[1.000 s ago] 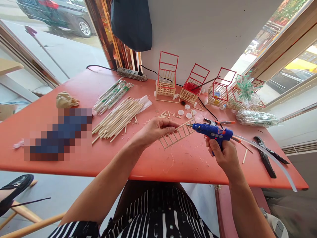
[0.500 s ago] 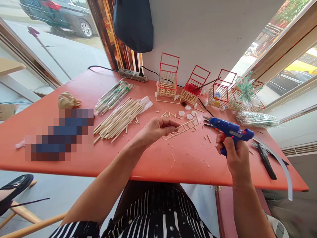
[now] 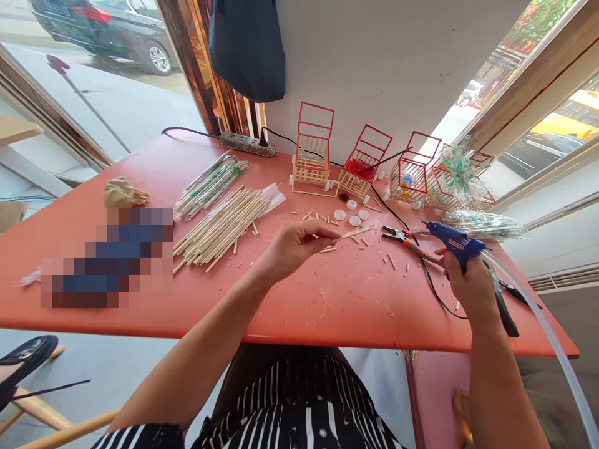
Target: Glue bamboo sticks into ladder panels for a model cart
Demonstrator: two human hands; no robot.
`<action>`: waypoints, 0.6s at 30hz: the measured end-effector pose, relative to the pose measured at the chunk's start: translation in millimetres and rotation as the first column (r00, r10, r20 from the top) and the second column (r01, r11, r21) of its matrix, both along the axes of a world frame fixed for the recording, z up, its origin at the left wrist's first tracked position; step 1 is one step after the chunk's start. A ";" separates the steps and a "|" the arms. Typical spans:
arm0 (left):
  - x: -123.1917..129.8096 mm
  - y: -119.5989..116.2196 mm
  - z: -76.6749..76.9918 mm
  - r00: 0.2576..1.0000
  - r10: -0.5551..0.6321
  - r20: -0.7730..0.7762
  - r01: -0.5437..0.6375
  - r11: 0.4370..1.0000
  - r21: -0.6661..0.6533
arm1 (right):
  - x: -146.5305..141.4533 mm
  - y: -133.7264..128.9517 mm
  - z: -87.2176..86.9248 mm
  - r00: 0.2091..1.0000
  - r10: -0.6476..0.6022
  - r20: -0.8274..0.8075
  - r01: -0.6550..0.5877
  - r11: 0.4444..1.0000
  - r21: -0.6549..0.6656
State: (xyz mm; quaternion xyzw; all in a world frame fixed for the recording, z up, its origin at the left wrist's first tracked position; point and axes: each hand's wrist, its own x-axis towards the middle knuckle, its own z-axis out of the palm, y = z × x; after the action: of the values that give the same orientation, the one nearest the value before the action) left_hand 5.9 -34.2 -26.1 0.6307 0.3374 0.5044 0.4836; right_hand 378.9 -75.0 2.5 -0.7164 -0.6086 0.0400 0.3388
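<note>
Between thumb and fingers, my left hand point(image 3: 299, 249) pinches a small ladder-like frame of thin wooden sticks point(image 3: 353, 234), now seen nearly edge-on above the table. My right hand point(image 3: 470, 284) is wrapped round the handle of a blue hot glue gun point(image 3: 453, 238), whose nozzle points left. A clear glue stick point(image 3: 543, 318) sticks out of its back and curves down to the right. Below and left of the gun lie pliers with orange and black handles point(image 3: 412, 243). Short stick offcuts point(image 3: 392, 260) and white round caps point(image 3: 354, 221) are scattered beyond the frame.
Several small stick-built chairs with red frames point(image 3: 314, 143) stand along the wall. A pile of wooden sticks point(image 3: 224, 231) and wrapped sticks point(image 3: 213, 184) lie left. Behind them is a power strip point(image 3: 248, 143). Black-handled cutters point(image 3: 505, 305) lie beside my right hand on the red table point(image 3: 290, 312).
My right hand has moved the glue gun right, away from the frame, uncovering the pliers. The stick frame has turned from showing its rungs to nearly edge-on in my left hand.
</note>
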 end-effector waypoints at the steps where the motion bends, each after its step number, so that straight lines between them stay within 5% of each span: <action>1: 0.4 -1.0 0.4 0.999 0.029 -0.021 -0.027 0.997 0.071 | 4.8 3.0 -0.8 0.996 0.025 -0.090 -0.028 0.999 -0.041; 3: 1.8 -3.3 1.6 0.994 0.098 -0.054 -0.082 0.966 0.245 | 14.4 9.6 -4.2 0.938 0.051 -0.344 -0.086 0.992 -0.088; 6: 4.4 -6.1 2.0 0.976 0.209 -0.067 -0.144 0.841 0.521 | 33.0 20.5 -13.0 0.761 -0.011 -0.649 -0.101 0.986 -0.134; 11: 6.6 -7.7 -3.5 0.946 0.308 -0.105 -0.131 0.655 0.745 | 65.4 33.8 -22.9 0.562 -0.142 -0.815 -0.138 0.955 -0.262; 15: 5.1 -9.7 -5.2 0.923 0.358 -0.139 -0.116 0.605 0.787 | 66.0 33.7 -18.7 0.574 -0.192 -0.796 -0.140 0.935 -0.326; 18: 4.5 -11.2 -4.1 0.913 0.380 -0.150 -0.109 0.579 0.808 | 58.1 32.7 -15.6 0.726 -0.104 -0.679 -0.127 0.951 -0.282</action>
State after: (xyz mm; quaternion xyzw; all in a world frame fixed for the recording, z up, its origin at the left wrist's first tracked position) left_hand 10.5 -45.4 -30.2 0.7944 0.2379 0.5584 0.0244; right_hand 437.1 -42.3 -13.1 -0.6904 -0.4304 0.3989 0.4231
